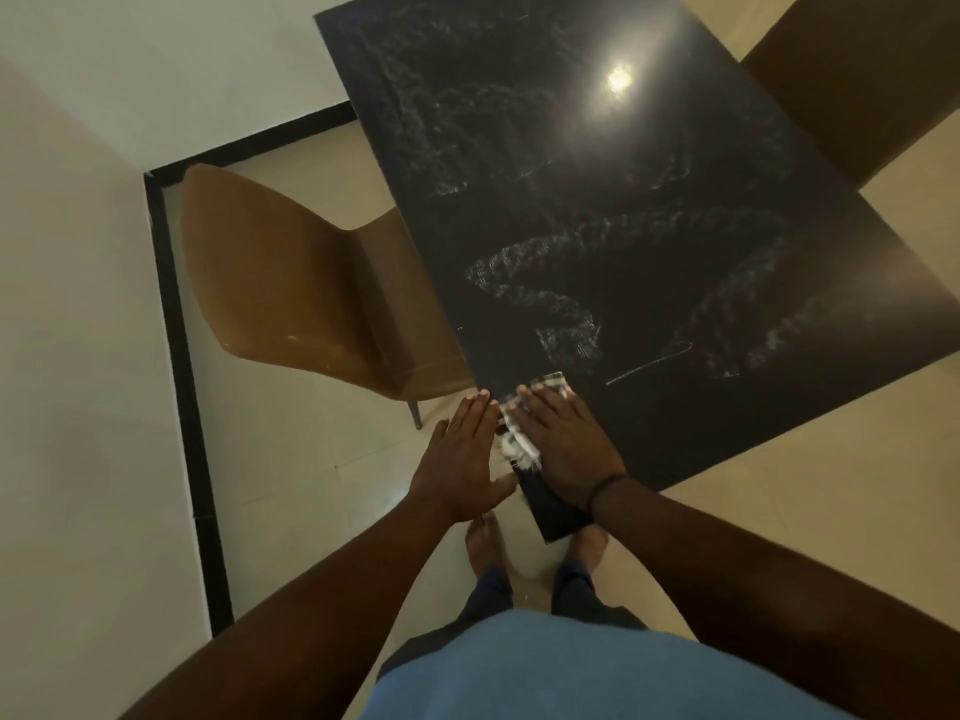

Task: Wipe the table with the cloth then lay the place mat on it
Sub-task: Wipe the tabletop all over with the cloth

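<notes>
Right hand (566, 441) flat, fingers straight, pressing cloth (519, 439) onto tabletop (675, 283) edge. Left hand (462, 462) open just beside it, off the edge, holding nothing.

Tabletop (649, 241): bare beyond the near corner, streaked only.
Left edge: brown chair (291, 283) tucked close.
Far right corner: second chair (857, 80).

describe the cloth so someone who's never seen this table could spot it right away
Start at the big glossy black table and follow it to its near left edge by the brown chair. There, under the flat right hand, lies the small white checked cloth, its frayed end overhanging the edge: the only pale, soft thing on the dark top.
</notes>
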